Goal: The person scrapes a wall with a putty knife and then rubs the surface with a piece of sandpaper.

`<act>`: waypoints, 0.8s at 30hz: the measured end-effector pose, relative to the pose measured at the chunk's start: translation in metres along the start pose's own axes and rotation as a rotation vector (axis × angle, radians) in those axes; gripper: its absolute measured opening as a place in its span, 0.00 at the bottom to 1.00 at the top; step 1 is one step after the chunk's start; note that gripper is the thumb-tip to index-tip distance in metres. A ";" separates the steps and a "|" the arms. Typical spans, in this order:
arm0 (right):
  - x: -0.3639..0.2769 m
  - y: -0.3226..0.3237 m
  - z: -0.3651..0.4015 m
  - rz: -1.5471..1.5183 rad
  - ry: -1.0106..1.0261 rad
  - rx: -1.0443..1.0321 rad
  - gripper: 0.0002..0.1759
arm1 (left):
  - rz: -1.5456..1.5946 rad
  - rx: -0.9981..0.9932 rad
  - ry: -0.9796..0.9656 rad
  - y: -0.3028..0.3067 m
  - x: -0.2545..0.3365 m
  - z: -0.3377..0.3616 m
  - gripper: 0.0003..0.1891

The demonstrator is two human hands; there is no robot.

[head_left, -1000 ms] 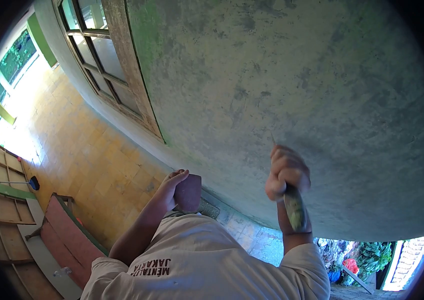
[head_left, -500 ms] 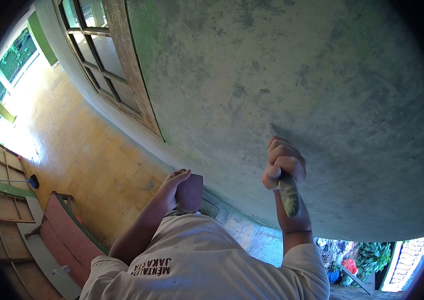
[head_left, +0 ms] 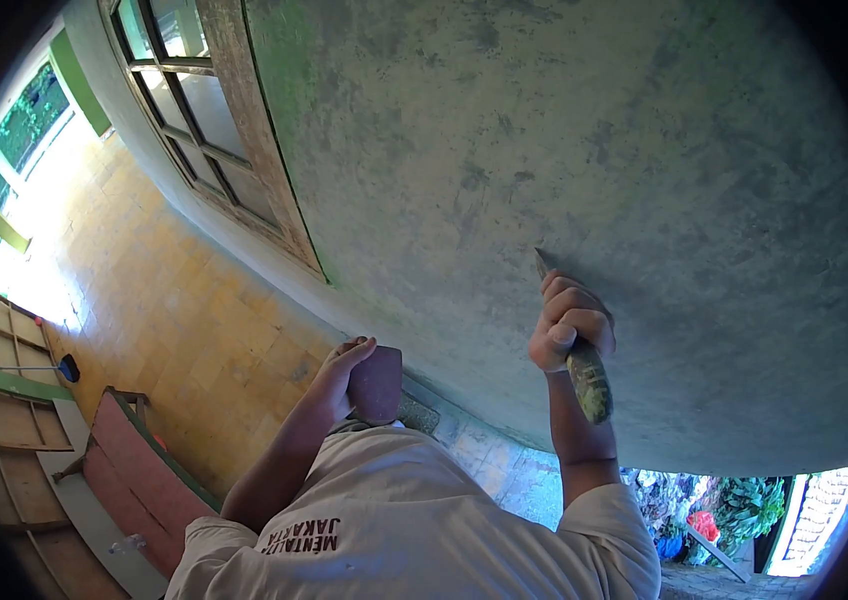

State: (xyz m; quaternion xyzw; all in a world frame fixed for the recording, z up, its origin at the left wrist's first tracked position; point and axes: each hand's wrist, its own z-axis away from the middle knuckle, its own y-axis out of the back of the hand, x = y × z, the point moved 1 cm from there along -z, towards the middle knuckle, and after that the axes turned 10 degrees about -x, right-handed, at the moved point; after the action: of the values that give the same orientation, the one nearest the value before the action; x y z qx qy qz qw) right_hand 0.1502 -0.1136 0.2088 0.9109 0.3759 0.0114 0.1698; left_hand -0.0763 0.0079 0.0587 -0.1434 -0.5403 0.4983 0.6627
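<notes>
My right hand (head_left: 572, 322) is wrapped round a scraper (head_left: 591, 388) with a worn, paint-stained green handle. Its thin metal blade (head_left: 541, 262) sticks out beyond my fingers, with the tip right at the patchy grey-green wall (head_left: 424, 180). Lower and to the left, my left hand (head_left: 342, 372) grips a flat maroon plate (head_left: 377, 385) with rounded corners by its left edge, thumb over the near face. It is held close in front of my shirt.
A wood-framed window (head_left: 206, 120) is set in the wall at the upper left. Yellow tiles (head_left: 194, 300) cover the floor, where a reddish bench (head_left: 139, 475) stands. At the lower right are green plants (head_left: 749, 510) and a red bundle (head_left: 704, 525).
My right hand has tilted slightly, so more of the scraper blade shows and its handle end has swung up a little. My left hand and the plate stay almost in place.
</notes>
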 end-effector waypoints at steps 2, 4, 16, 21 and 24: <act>0.002 -0.004 -0.002 -0.127 -0.017 -0.002 0.14 | -0.003 0.034 -0.019 -0.002 0.001 -0.002 0.10; -0.009 -0.005 -0.009 -0.160 0.027 0.010 0.14 | -0.012 0.013 -0.017 0.006 -0.002 -0.004 0.10; 0.009 -0.010 -0.006 0.028 -0.066 0.005 0.21 | -0.026 0.023 0.003 -0.003 0.003 0.004 0.10; -0.012 -0.009 -0.014 -0.146 0.024 0.012 0.17 | -0.012 -0.007 -0.023 0.005 0.004 -0.002 0.10; -0.008 -0.009 -0.013 -0.081 0.021 -0.012 0.17 | -0.027 -0.020 -0.002 0.006 0.004 0.000 0.10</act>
State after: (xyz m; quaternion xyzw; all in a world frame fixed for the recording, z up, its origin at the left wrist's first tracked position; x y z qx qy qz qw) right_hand 0.1368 -0.1096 0.2191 0.8936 0.4144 0.0165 0.1717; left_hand -0.0793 0.0140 0.0565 -0.1421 -0.5479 0.4843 0.6671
